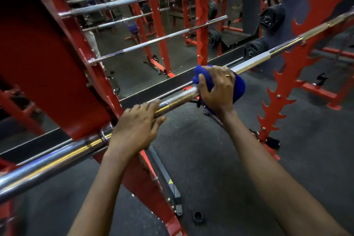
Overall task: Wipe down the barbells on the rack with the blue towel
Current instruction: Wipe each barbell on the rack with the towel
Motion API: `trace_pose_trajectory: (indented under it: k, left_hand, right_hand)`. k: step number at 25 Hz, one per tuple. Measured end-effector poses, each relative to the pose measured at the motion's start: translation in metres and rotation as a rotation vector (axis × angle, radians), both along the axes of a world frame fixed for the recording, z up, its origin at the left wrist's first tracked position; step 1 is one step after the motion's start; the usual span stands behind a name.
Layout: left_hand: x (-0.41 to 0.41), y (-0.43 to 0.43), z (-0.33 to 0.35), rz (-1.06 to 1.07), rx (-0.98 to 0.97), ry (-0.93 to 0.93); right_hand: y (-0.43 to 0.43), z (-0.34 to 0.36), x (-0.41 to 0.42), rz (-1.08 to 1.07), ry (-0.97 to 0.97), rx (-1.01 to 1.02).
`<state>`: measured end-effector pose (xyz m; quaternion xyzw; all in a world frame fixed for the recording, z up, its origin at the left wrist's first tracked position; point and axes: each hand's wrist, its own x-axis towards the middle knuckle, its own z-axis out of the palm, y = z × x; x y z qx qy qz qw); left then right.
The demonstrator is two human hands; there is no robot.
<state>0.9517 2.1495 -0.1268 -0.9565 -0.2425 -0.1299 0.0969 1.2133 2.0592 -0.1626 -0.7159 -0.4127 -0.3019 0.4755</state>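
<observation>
Blue towel [240, 87] is held wrapped around the barbell [47, 157] by the right grip [216, 90], fingers curled over it, while the same barbell is grasped bare by the left grip [134, 130] nearby.

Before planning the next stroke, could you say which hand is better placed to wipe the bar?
Right: the right hand grips the towel around the bar, while the left hand holds bare bar beside the red upright.
</observation>
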Motion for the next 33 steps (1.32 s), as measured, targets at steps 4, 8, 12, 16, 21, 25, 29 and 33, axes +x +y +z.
trace_pose_trajectory:
  k: [4,8,12,16,21,25,29,33]
  left_hand:
    - [0.0,-0.004,0.001,0.038,0.015,-0.019]
    - [0.002,-0.007,0.003,0.038,0.004,-0.019]
    - [0.002,-0.009,0.005,0.047,0.025,-0.021]
    - [0.005,-0.008,0.004,0.071,-0.011,-0.056]
    - [0.003,-0.008,0.003,0.101,-0.089,-0.12]
    - [0.005,-0.007,-0.001,0.105,-0.036,-0.083]
    - [0.009,-0.013,0.003,0.148,-0.059,-0.049]
    - [0.026,-0.017,0.007,0.084,-0.045,-0.024]
  right_hand:
    - [0.006,-0.021,-0.053,0.181,-0.046,-0.053]
    - [-0.009,-0.021,0.009,0.048,-0.047,-0.01]
    - [0.024,-0.033,-0.039,0.131,0.659,0.467]
    - [0.044,-0.01,-0.087,0.455,1.563,0.959]
    - [0.044,-0.002,-0.09,0.941,1.635,1.121]
    - [0.009,-0.026,-0.076,0.578,1.559,0.701]
    - [-0.019,-0.032,-0.07,0.273,0.793,0.385]
    - [-0.011,-0.039,-0.044,0.236,0.178,0.008]
